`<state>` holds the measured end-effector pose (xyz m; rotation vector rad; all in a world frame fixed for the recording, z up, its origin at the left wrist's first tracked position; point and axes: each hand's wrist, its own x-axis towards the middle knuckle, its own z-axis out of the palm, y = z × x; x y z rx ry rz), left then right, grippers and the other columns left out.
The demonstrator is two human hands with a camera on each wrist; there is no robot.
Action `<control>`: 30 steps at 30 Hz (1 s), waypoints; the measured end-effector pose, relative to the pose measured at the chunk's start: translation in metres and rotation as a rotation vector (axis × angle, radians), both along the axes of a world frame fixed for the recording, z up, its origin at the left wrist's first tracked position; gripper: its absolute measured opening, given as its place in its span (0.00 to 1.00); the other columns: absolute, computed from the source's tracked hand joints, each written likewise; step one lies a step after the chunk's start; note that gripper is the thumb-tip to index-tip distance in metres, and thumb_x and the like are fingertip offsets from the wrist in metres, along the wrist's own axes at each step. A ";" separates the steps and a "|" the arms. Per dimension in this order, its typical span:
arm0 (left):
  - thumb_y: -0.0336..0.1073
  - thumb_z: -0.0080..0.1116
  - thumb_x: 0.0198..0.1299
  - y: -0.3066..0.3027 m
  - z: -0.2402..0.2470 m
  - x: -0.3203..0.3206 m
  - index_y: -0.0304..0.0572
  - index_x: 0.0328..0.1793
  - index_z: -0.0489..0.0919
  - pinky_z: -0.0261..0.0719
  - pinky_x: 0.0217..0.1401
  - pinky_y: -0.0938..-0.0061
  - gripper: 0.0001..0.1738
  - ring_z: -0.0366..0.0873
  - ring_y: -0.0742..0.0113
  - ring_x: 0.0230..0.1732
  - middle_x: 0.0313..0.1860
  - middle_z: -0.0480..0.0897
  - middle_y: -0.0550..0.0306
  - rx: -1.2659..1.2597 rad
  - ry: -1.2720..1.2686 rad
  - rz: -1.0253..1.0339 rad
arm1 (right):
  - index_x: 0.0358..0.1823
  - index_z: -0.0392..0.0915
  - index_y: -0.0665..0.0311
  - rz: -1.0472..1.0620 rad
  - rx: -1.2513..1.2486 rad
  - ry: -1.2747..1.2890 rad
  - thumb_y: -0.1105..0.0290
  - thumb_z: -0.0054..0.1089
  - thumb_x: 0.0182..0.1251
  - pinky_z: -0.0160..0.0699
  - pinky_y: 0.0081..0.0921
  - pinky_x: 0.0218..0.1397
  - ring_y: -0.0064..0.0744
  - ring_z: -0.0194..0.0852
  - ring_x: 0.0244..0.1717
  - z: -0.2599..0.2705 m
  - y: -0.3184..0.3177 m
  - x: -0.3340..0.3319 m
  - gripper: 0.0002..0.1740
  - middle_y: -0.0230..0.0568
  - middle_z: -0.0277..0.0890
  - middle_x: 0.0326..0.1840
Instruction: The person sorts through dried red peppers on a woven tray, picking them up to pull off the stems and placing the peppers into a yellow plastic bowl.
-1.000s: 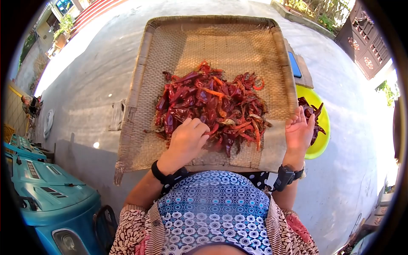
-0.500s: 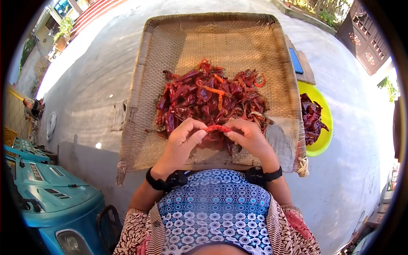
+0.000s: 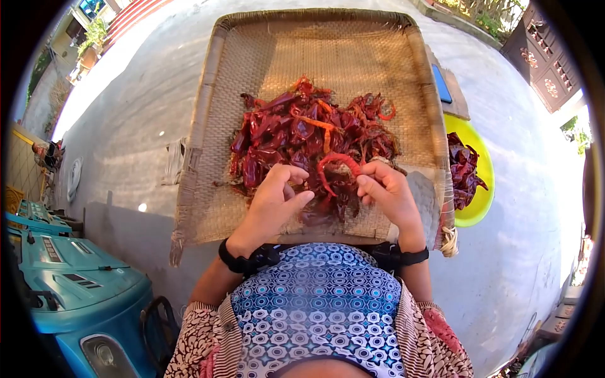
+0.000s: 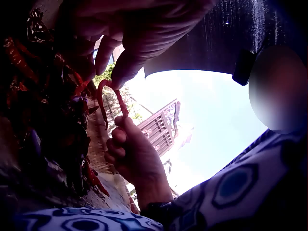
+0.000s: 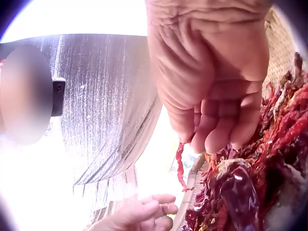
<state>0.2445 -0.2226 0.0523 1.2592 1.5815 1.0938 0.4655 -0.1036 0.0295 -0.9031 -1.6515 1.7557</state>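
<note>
My right hand [image 3: 391, 195] pinches one end of a thin, wrinkled red dried chili [image 3: 343, 157] between thumb and fingers. The chili curls in a hook over the front of the chili pile [image 3: 271, 126]. To its left, my left hand [image 3: 277, 201] is held with thumb and fingers apart, a small gap from the chili. In the right wrist view the chili [image 5: 180, 163] hangs below the right hand's fingertips, above the left hand [image 5: 139, 214]. Glossy dark-red pods and shrivelled, paler ones are mixed in the pile.
The pile lies on a large woven tray [image 3: 315, 53] with a raised rim. Right of it stands a yellow-green basin [image 3: 484, 189] holding dark-red chilies [image 3: 463, 170]. Behind that, a blue flat object [image 3: 441, 85] lies on a board [image 3: 457, 97]. A teal vehicle [image 3: 94, 277] is at left.
My right hand came from beside the basin to the pile, where both hands held the chili between them. Now the left hand has let go, and the right holds it alone.
</note>
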 end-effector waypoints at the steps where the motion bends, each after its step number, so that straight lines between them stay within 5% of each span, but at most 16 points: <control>1: 0.31 0.64 0.62 -0.002 -0.001 -0.002 0.37 0.51 0.77 0.75 0.42 0.79 0.13 0.74 0.75 0.36 0.43 0.74 0.58 -0.009 0.132 -0.034 | 0.46 0.78 0.66 -0.077 0.017 0.028 0.67 0.58 0.73 0.72 0.15 0.31 0.16 0.73 0.28 -0.001 0.004 0.007 0.09 0.30 0.77 0.30; 6: 0.37 0.68 0.55 -0.014 -0.017 -0.002 0.44 0.47 0.78 0.79 0.44 0.63 0.15 0.80 0.54 0.40 0.44 0.75 0.53 -0.038 0.647 -0.335 | 0.47 0.76 0.64 -0.512 -0.022 0.366 0.64 0.56 0.75 0.71 0.18 0.32 0.19 0.68 0.25 -0.014 0.034 0.056 0.11 0.29 0.74 0.28; 12: 0.37 0.68 0.54 -0.014 -0.023 -0.001 0.43 0.44 0.78 0.79 0.40 0.62 0.14 0.81 0.52 0.39 0.41 0.76 0.53 0.006 0.805 -0.381 | 0.55 0.74 0.61 -0.789 -0.380 0.977 0.59 0.54 0.76 0.71 0.19 0.32 0.19 0.70 0.30 -0.017 0.049 0.098 0.15 0.28 0.76 0.35; 15: 0.37 0.68 0.54 -0.013 -0.022 0.001 0.42 0.43 0.78 0.79 0.39 0.64 0.14 0.81 0.53 0.37 0.39 0.77 0.53 0.022 0.766 -0.346 | 0.57 0.73 0.61 -0.629 -0.288 0.622 0.58 0.52 0.76 0.72 0.19 0.30 0.18 0.69 0.28 -0.021 0.034 0.085 0.17 0.29 0.77 0.37; 20: 0.36 0.69 0.54 -0.007 -0.005 0.007 0.41 0.42 0.78 0.78 0.38 0.67 0.14 0.80 0.59 0.34 0.37 0.78 0.53 0.039 0.544 -0.328 | 0.52 0.77 0.63 0.173 -0.028 -0.135 0.63 0.59 0.72 0.72 0.19 0.28 0.18 0.74 0.26 0.015 -0.011 0.029 0.14 0.32 0.79 0.30; 23: 0.35 0.70 0.54 -0.004 -0.005 0.007 0.41 0.45 0.78 0.78 0.38 0.68 0.15 0.79 0.62 0.34 0.38 0.79 0.53 0.092 0.494 -0.325 | 0.54 0.77 0.63 0.306 0.386 -0.192 0.65 0.60 0.73 0.71 0.15 0.26 0.14 0.71 0.26 -0.007 -0.022 0.004 0.14 0.32 0.79 0.36; 30: 0.37 0.66 0.56 0.004 -0.001 0.010 0.45 0.56 0.75 0.79 0.43 0.63 0.21 0.81 0.55 0.43 0.45 0.77 0.53 0.090 0.502 -0.285 | 0.48 0.77 0.67 0.038 0.008 -0.062 0.67 0.59 0.72 0.73 0.17 0.29 0.18 0.74 0.26 -0.002 0.000 0.035 0.11 0.33 0.79 0.30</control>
